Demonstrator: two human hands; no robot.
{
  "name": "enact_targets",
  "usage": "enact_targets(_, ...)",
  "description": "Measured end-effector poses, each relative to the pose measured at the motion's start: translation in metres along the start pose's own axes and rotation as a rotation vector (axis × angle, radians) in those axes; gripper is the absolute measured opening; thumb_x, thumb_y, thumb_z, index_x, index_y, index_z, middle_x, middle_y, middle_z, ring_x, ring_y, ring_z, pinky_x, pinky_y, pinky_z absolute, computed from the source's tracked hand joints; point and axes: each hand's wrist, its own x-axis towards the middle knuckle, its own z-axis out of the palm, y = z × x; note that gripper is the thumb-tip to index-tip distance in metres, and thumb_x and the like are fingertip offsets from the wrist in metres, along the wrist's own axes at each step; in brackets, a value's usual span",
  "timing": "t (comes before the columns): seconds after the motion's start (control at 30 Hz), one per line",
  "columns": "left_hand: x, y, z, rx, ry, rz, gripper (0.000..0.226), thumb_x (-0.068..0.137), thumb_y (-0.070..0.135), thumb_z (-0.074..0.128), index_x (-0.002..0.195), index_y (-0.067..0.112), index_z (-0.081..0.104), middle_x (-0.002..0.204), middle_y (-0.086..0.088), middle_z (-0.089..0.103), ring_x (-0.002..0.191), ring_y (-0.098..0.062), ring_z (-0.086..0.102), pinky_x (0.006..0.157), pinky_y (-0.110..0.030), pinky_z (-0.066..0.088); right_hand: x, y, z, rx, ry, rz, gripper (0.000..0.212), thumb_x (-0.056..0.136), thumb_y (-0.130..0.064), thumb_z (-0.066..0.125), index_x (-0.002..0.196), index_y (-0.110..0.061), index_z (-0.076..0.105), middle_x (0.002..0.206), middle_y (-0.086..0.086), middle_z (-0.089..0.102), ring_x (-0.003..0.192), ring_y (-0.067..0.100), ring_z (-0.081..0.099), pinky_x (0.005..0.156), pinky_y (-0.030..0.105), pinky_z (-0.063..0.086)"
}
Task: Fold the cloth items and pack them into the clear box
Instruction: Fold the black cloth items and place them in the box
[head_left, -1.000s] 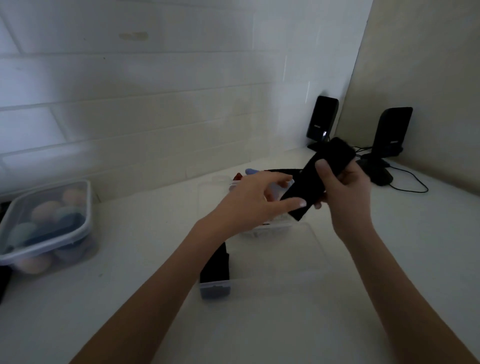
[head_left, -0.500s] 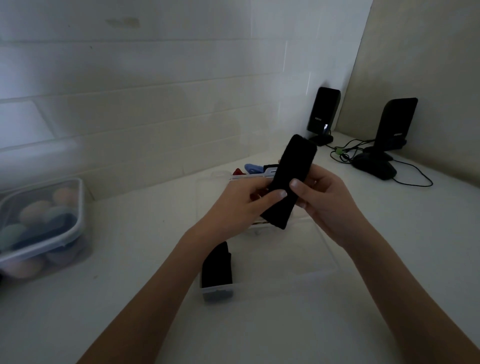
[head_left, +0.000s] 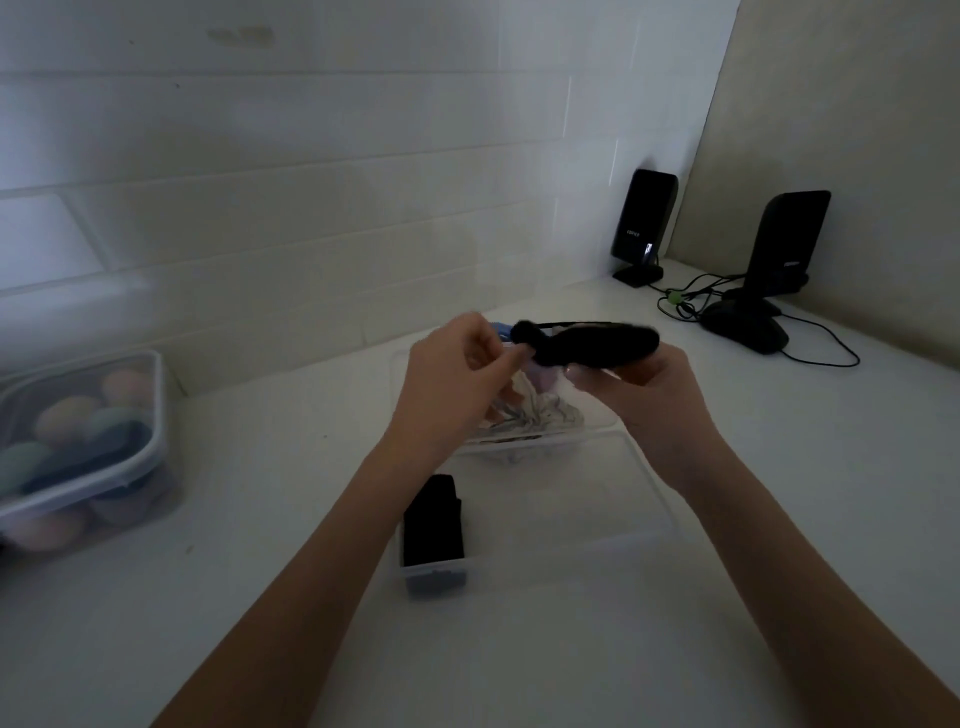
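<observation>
Head view: both hands are raised above the table (head_left: 779, 467), holding one black cloth (head_left: 592, 345) between them. The left hand (head_left: 457, 379) pinches the cloth's narrow, bunched left end with fingers curled — grip closed on the fabric. The right hand (head_left: 644, 384) supports the wider right end from beneath, fingers curled around it; grip likewise closed on the cloth. The cloth lies roughly level, blurred.

Below the hands, the clear box (head_left: 644, 525) sits on the table. A folded black item (head_left: 434, 525) stands at its left end. Just behind it, a second clear container (head_left: 524, 421) holds mixed pale and coloured cloth items, contents indistinct.

Far left — a lidded tub (head_left: 78, 452) with rounded pastel pieces inside. At the far right corner, two black speakers (head_left: 644, 223) with cables stand near the wall, well apart from the box.
</observation>
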Motion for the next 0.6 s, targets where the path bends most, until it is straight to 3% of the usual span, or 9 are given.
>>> enact_targets(0.1, -0.002, 0.008, 0.001, -0.243, -0.157, -0.233, 0.029, 0.091, 0.032, 0.056, 0.073, 0.012, 0.068, 0.062, -0.002, 0.072, 0.06, -0.016, 0.07, 0.052, -0.027, 0.056, 0.0, 0.001, 0.001, -0.146, -0.048, -0.138, 0.041, 0.07, 0.019, 0.066, 0.106, 0.001, 0.066, 0.115, 0.007, 0.063, 0.108, 0.007, 0.06, 0.088, 0.014, 0.047)
enact_targets(0.2, 0.003, 0.011, 0.0, -0.468, -0.238, -0.394, 0.037, 0.094, 0.04, 0.044, 0.087, 0.013, 0.07, 0.074, -0.006, 0.074, 0.069, -0.019, 0.072, 0.059, -0.027, 0.058, 0.0, 0.005, 0.001, -0.244, -0.119, -0.159, 0.047, 0.068, 0.02, 0.067, 0.102, -0.011, 0.069, 0.128, 0.005, 0.052, 0.116, 0.002, 0.055, 0.092, 0.015, 0.046)
enact_targets(0.3, 0.004, 0.006, -0.004, -0.548, -0.242, -0.348, 0.026, 0.092, 0.029, 0.051, 0.093, 0.011, 0.07, 0.08, -0.007, 0.075, 0.071, -0.018, 0.072, 0.059, -0.024, 0.056, -0.002, 0.011, 0.003, -0.385, -0.186, -0.165, 0.045, 0.069, 0.011, 0.071, 0.1, -0.022, 0.071, 0.142, 0.0, 0.044, 0.124, 0.011, 0.05, 0.102, 0.026, 0.043)
enact_targets(0.43, 0.002, -0.002, -0.005, -0.484, -0.247, -0.26, 0.021, 0.089, 0.013, 0.056, 0.105, 0.006, 0.067, 0.085, -0.007, 0.074, 0.073, -0.016, 0.071, 0.061, -0.021, 0.054, -0.006, 0.006, 0.006, -0.541, -0.205, -0.182, 0.032, 0.07, -0.028, 0.072, 0.102, -0.029, 0.069, 0.147, -0.012, 0.032, 0.136, 0.001, 0.032, 0.107, 0.011, 0.025)
enact_targets(0.6, 0.0, 0.0, -0.001, -0.474, -0.269, -0.22, 0.023, 0.089, 0.005, 0.055, 0.109, 0.006, 0.066, 0.084, -0.007, 0.074, 0.074, -0.017, 0.071, 0.064, -0.024, 0.057, -0.006, 0.003, 0.01, -0.461, -0.096, -0.076, 0.022, 0.074, -0.042, 0.063, 0.089, -0.03, 0.072, 0.135, -0.01, 0.049, 0.128, 0.008, 0.043, 0.106, 0.019, 0.031)
